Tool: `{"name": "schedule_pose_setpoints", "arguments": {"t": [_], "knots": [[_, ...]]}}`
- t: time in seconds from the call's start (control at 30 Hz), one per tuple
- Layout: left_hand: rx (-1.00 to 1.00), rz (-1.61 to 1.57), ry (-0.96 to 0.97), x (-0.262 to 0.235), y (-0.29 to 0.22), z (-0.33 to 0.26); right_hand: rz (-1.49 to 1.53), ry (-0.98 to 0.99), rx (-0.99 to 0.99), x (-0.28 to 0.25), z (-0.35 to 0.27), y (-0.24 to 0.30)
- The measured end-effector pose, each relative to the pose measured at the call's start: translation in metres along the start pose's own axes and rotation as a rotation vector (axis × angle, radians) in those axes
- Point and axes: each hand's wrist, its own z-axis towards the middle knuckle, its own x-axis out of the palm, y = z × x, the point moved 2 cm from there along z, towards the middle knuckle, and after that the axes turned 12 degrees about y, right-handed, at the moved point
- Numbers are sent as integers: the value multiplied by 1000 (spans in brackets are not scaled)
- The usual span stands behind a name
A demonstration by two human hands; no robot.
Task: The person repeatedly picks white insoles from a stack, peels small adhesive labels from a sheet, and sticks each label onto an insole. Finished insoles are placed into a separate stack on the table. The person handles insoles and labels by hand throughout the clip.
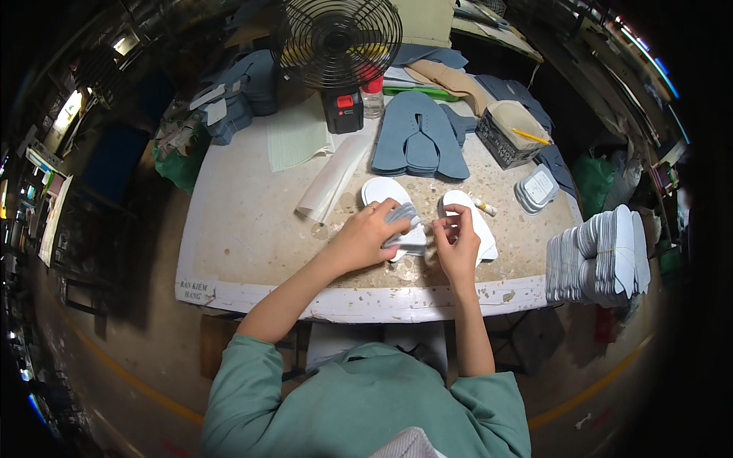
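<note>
My left hand is wrapped around a small stack of grey-and-white cut pieces, above the worktable's near middle. Partly under that hand lies a white insole-shaped piece, its rounded end pointing away from me. To the right, my right hand is closed, thumb and fingertips brought together close to the stack; what they pinch, if anything, is too small to make out. Behind and beside it rests another white insole-shaped piece, partly covered by the fingers. A small whitish tube lies just beyond it.
Blue-grey shoe-upper pieces are piled at the middle back, near a black fan. A box with a yellow pencil and a small grey stack stand right. Bundled white insoles sit at the right edge; rolled paper lies left.
</note>
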Motion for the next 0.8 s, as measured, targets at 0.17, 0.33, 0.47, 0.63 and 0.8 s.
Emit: {"name": "schedule_pose_setpoints", "arguments": {"t": [0.17,0.33,0.47,0.63,0.8], "knots": [[8,-212,43,-17,0,-3,579,217,219,16,0,-9],[37,-633,-79,-41,13,-7,311,205,97,23,0,-1],[-252,-417,-492,-60,78,-20,117,161,-46,8,1,14],[-792,-71,-163,-45,132,-43,-38,95,-58,-48,-7,10],[-820,33,-125,-37,121,-39,203,5,92,-94,-12,-30]]}}
